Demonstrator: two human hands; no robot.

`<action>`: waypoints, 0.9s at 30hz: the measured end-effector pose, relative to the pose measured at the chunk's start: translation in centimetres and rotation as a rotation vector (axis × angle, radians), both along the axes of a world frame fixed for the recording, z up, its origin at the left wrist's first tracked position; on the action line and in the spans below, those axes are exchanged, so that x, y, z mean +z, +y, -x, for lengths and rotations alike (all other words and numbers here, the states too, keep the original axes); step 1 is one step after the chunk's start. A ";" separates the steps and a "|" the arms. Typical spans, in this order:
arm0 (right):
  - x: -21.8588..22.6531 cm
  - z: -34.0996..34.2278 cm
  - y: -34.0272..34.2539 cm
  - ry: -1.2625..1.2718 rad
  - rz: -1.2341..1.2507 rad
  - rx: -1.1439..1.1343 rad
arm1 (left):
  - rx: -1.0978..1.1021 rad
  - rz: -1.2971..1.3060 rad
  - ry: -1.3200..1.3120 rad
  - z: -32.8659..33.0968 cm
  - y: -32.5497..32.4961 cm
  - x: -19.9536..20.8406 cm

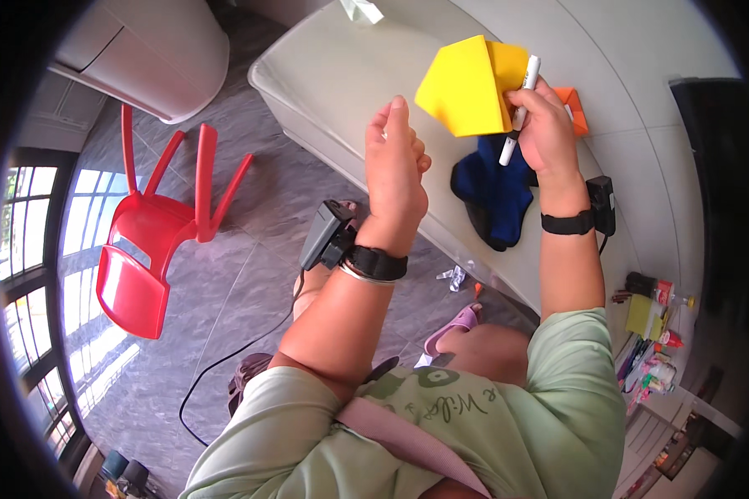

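The folded yellow paper [458, 93], with flat sides and sharp corners, was at ten o'clock from the right hand [549, 129]. That hand gripped its edge and a long, round white pen [532, 73]. At two o'clock was an orange thing [580, 116] with straight edges. At seven o'clock, soft dark blue cloth [501, 195] lay on the smooth, pale table [333, 87]. The left hand [398, 166] had curled fingers; I couldn't tell if it held anything. Far off, toward nine o'clock, was a shiny red chair [154, 214].
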State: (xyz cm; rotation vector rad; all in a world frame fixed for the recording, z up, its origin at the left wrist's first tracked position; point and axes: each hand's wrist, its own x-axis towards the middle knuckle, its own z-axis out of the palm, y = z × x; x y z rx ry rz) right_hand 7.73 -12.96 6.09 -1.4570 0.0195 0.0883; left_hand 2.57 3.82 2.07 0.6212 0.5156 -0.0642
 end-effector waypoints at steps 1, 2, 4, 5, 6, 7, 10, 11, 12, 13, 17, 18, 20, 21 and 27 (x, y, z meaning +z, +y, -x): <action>0.2 0.4 -0.7 0.035 -0.066 0.038 | -0.029 -0.013 -0.020 0.0 -0.3 0.0; 0.4 1.0 -1.2 0.070 -0.133 0.075 | -0.038 -0.011 -0.018 0.1 -0.6 0.2; 0.9 2.2 -0.7 0.098 -0.188 0.086 | -0.158 -0.013 -0.039 0.2 -1.1 0.3; 0.6 2.5 -0.8 0.074 -0.130 0.100 | -0.165 -0.015 -0.037 0.3 -1.5 0.1; 0.5 2.9 -0.8 0.050 -0.072 0.116 | -0.248 -0.086 -0.086 0.4 -1.9 0.1; 0.6 3.3 -0.6 0.068 -0.014 0.136 | -0.331 -0.157 -0.135 0.5 -2.3 -0.1; 0.4 5.0 0.3 0.001 0.156 0.257 | -0.346 -0.247 -0.447 0.9 -3.9 -0.2; -0.6 5.2 0.7 -0.132 0.262 0.264 | -0.410 -0.304 -0.504 1.2 -3.7 -0.2; -0.7 5.4 0.5 -0.127 0.264 0.252 | -0.421 -0.299 -0.503 1.3 -3.9 -0.3; -0.7 5.5 0.3 -0.100 0.277 0.232 | -0.462 -0.250 -0.451 1.2 -4.2 -0.4; -0.5 5.8 -1.2 -0.011 0.196 0.155 | -0.485 -0.084 -0.326 1.3 -5.0 -1.0; -0.4 5.9 -1.8 0.004 0.176 0.138 | -0.467 -0.089 -0.301 1.2 -5.3 -1.1; -0.4 6.3 -2.9 -0.011 0.166 0.062 | -0.473 -0.134 -0.235 1.4 -6.0 -1.0; -0.7 6.4 -3.6 -0.061 0.250 -0.032 | -0.475 -0.126 -0.224 1.5 -6.3 -0.5; -1.9 7.9 -6.2 -0.004 0.313 -0.117 | -0.498 -0.058 -0.245 1.8 -7.3 -0.4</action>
